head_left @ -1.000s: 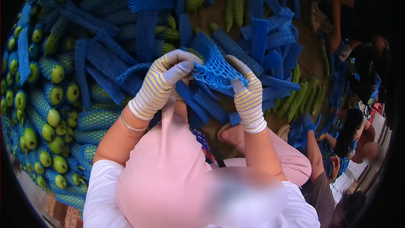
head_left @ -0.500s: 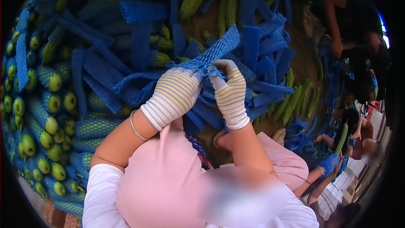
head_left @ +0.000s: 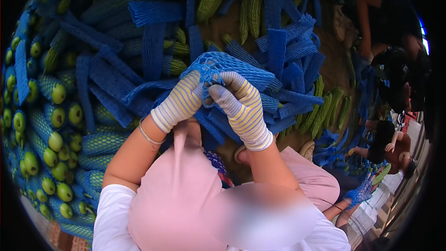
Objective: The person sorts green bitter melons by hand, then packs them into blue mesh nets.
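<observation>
Both my hands wear white gloves with yellow and grey stripes. Between them is a blue foam net sleeve (head_left: 241, 69), its mesh end bunched and stretched at my fingers. My left hand (head_left: 182, 98) is closed round the left side of that end. From the right, my right hand (head_left: 239, 104) pinches the mesh edge between thumb and fingers. The sleeve's flat length points away to the right. Under and around it lie many loose blue net sleeves (head_left: 295, 42) in a heap.
On the left, bitter melons in blue nets (head_left: 56, 117) are stacked with their ends outward. Bare bitter melons (head_left: 325, 107) lie right of the sleeve heap and others (head_left: 213, 0) at the back. Other people work on the right, one with a blue-netted hand (head_left: 360, 195).
The sleeve has swung from pointing up and away to lying toward the right, and its end is spread wider. Both hands have shifted a little left.
</observation>
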The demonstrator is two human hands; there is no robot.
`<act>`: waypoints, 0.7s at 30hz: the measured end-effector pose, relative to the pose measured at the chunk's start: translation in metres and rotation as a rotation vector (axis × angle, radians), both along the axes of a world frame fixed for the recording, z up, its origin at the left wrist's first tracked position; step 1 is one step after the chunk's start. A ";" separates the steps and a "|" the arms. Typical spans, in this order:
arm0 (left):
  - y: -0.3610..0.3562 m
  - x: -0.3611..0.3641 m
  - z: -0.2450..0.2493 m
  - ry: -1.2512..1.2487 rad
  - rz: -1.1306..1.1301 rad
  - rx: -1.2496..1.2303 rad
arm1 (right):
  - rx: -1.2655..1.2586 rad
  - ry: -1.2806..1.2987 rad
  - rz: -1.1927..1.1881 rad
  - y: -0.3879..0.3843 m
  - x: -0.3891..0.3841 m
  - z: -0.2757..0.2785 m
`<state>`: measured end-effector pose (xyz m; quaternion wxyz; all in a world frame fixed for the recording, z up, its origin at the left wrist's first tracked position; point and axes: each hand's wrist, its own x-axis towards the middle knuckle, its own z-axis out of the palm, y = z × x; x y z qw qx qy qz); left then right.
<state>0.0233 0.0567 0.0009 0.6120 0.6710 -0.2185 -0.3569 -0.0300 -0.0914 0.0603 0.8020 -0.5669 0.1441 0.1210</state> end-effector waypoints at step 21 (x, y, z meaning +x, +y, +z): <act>-0.013 0.040 -0.052 -0.046 0.395 -0.061 | -0.358 -0.285 0.541 0.030 0.016 -0.027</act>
